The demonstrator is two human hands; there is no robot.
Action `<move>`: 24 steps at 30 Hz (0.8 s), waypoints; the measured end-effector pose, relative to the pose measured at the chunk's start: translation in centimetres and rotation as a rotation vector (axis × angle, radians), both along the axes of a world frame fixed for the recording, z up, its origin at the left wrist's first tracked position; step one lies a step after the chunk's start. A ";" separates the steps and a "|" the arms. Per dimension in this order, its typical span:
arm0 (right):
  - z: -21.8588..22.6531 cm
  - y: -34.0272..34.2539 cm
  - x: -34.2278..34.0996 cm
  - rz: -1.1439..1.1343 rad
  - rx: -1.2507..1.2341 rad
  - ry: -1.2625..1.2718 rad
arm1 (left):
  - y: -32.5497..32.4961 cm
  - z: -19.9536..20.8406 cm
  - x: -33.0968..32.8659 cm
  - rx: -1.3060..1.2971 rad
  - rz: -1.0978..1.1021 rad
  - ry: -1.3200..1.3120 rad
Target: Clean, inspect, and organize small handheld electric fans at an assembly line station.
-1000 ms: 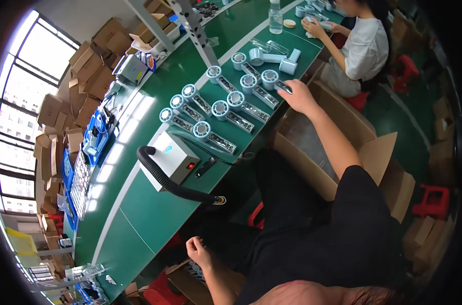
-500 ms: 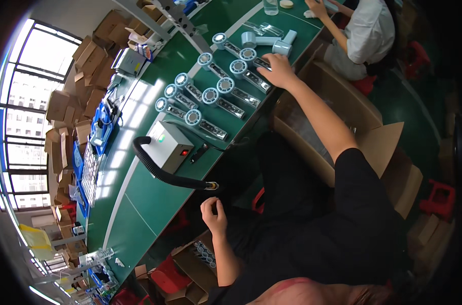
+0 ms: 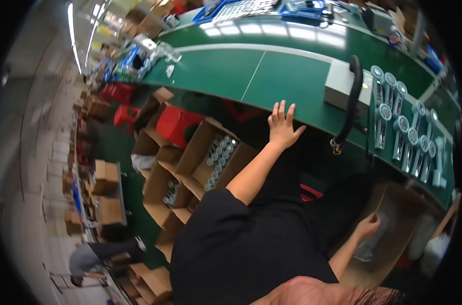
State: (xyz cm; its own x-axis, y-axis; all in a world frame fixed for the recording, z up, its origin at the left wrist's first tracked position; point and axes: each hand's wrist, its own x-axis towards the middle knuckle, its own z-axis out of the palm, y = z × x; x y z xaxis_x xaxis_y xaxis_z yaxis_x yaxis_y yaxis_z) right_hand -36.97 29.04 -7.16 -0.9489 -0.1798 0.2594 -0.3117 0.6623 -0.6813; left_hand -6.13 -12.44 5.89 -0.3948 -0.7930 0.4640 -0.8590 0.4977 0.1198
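Green bench top curves from eleven to three o'clock, going by the worker's view, with blocky glare between twelve and one. Pale-blue round-headed units lie clustered near three, next to a white machine with a black hose at two. Left hand is splayed wide, also around two, by the near bench edge; can't tell if it's touching. Right hand is curled beside an open carton at four, no clue whether it's pinching anything. Open cardboard box at eight, red stool at ten. Somebody's bent over way out at eight, and strip lights glow at ten.
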 end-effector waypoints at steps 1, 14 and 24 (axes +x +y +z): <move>0.5 -0.4 1.0 0.070 0.089 0.169 | 0.1 -0.4 -0.2 0.032 0.028 0.023; -0.1 -1.1 1.4 0.086 0.152 0.129 | 4.1 -5.2 17.7 0.108 0.344 0.610; 0.0 -0.1 0.6 0.132 0.297 0.128 | 14.5 -18.9 43.7 0.641 1.175 1.110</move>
State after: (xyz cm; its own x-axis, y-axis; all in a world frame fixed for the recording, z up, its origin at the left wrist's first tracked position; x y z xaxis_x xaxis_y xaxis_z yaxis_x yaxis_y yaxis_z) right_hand -36.33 28.98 -7.14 -0.8758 -0.3838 0.2927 -0.4779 0.7742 -0.4149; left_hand 37.58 2.04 -13.00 0.7411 -0.5506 -0.3842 -0.0768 -0.6380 0.7662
